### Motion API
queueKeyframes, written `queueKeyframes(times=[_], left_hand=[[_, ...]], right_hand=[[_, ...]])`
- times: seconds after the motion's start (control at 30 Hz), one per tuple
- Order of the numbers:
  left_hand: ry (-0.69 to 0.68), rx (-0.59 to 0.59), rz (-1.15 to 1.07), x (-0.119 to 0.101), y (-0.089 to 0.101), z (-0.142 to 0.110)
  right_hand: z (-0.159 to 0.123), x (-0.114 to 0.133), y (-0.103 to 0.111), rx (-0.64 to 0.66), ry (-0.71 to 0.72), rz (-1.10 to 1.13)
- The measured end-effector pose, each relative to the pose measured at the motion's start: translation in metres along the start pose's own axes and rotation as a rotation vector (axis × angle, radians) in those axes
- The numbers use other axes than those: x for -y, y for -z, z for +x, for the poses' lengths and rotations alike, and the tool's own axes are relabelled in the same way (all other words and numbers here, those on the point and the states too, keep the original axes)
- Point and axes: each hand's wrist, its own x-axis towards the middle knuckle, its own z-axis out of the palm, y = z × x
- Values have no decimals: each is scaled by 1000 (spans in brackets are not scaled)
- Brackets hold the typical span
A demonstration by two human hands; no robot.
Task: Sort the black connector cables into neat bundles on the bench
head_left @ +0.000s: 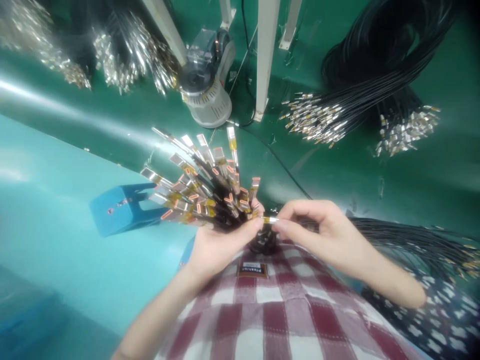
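Observation:
My left hand is closed around a thick bundle of black cables, whose flat metal connector ends, wrapped with yellow tape, fan out up and to the left. Between my left thumb and finger sits the tip of one connector with a yellow band. From the other side, my right hand pinches that same connector between thumb and forefinger. Both hands are close together in front of a red-and-white checked apron. Where this cable runs behind my right hand is hidden.
A grey-white tape dispenser stands on the green table beyond the bundle. Coiled black cables lie at the back right, more cables at the right, and connector bundles at the back left. A blue stool is at the left.

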Motion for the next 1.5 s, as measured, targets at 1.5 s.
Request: queueKeyframes(times=[1.5], left_hand=[[235,-300,-581,22,47,63]], right_hand=[[137,-139,18,-82,-200,-322]])
